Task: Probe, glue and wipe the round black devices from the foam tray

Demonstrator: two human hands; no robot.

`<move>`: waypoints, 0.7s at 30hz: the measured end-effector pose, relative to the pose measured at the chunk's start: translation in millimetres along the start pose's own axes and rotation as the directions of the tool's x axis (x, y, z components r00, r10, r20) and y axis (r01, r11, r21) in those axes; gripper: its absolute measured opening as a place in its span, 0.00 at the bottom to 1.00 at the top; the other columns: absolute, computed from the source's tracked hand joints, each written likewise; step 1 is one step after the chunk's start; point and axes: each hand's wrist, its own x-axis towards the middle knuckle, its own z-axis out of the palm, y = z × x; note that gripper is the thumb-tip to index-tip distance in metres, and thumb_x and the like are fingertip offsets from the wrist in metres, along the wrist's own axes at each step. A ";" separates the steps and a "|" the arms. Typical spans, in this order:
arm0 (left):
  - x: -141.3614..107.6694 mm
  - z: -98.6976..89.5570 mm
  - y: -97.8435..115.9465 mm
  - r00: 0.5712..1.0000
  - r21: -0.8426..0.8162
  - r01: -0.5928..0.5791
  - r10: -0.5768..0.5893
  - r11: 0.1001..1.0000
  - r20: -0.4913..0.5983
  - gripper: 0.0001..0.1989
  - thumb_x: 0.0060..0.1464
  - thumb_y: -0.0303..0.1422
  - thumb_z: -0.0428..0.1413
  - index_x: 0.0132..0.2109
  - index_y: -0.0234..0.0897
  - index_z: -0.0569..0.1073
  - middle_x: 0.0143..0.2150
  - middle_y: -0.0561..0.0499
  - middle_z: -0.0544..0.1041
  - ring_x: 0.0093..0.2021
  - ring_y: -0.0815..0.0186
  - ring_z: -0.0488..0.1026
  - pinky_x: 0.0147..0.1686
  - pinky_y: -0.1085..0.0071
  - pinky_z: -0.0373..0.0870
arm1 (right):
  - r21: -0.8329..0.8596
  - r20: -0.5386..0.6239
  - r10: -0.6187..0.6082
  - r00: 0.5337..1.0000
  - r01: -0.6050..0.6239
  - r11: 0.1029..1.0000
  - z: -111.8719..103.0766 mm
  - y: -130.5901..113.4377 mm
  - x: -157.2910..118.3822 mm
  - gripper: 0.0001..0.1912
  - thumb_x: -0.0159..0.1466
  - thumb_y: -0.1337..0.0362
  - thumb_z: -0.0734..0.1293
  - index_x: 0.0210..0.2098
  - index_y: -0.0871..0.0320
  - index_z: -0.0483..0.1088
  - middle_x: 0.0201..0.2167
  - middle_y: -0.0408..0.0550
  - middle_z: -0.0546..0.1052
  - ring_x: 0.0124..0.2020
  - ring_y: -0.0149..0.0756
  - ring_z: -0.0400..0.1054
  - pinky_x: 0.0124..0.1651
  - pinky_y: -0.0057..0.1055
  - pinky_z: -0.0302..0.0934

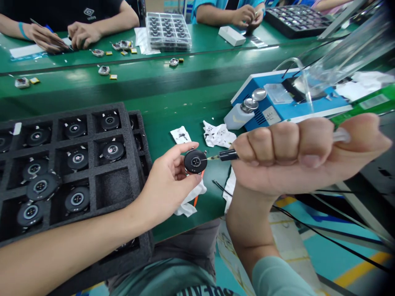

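Right hand (286, 158) closed, a needle-tipped tool (227, 155) is clamped in its fingers (285, 142), pointed leftward at the right rim of a black disc (195, 161) pinched by the left hand (165, 181).

The left hand (173, 176) holds a round black disc (195, 161) by its edge; the right hand (284, 148), closed in a fist, grips a slim tool (227, 155), its tip at the disc's right rim. At left lies a black foam tray (132, 164); beyond, a white bottle (237, 117) stands beside a blue machine (322, 106).
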 end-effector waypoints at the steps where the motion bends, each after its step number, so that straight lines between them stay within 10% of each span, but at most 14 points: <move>1: 0.1 0.1 0.1 1.000 0.002 0.000 0.000 1.000 0.000 0.30 0.49 0.21 0.64 0.60 0.36 0.72 0.42 0.51 0.80 0.39 0.68 0.74 0.41 0.71 0.70 | -0.002 -0.006 -0.001 1.000 0.001 1.000 0.4 0.1 0.2 0.29 0.71 0.50 0.55 0.16 0.54 0.50 0.12 0.37 0.51 0.14 0.27 0.43 0.20 0.31 0.50; 10: 1.0 -1.1 -2.6 1.000 0.042 0.001 -0.002 0.999 0.015 0.30 0.48 0.22 0.64 0.60 0.39 0.73 0.44 0.48 0.81 0.41 0.63 0.77 0.42 0.66 0.72 | -0.118 -0.296 -0.032 0.955 -0.003 0.993 11.3 -0.1 -0.8 0.33 0.68 0.42 0.63 0.15 0.53 0.54 0.13 0.37 0.44 0.16 0.30 0.40 0.23 0.34 0.49; 19: -1.1 -6.6 -6.0 0.996 0.075 -0.065 0.060 0.995 0.068 0.38 0.42 0.23 0.67 0.62 0.33 0.70 0.47 0.44 0.81 0.41 0.64 0.78 0.45 0.65 0.74 | -0.564 -0.569 -0.429 0.701 0.047 0.825 -28.7 -21.4 -7.2 0.16 0.63 0.53 0.68 0.24 0.51 0.63 0.21 0.37 0.55 0.24 0.31 0.52 0.36 0.36 0.58; 21: -0.5 -6.3 -6.3 0.991 0.069 -0.114 0.109 0.991 0.072 0.37 0.41 0.23 0.67 0.61 0.31 0.71 0.48 0.43 0.81 0.43 0.62 0.78 0.48 0.63 0.74 | -0.584 -0.500 -0.208 0.841 -0.151 0.798 -49.5 -14.1 -12.8 0.18 0.62 0.46 0.67 0.24 0.49 0.62 0.20 0.37 0.59 0.27 0.34 0.56 0.37 0.37 0.58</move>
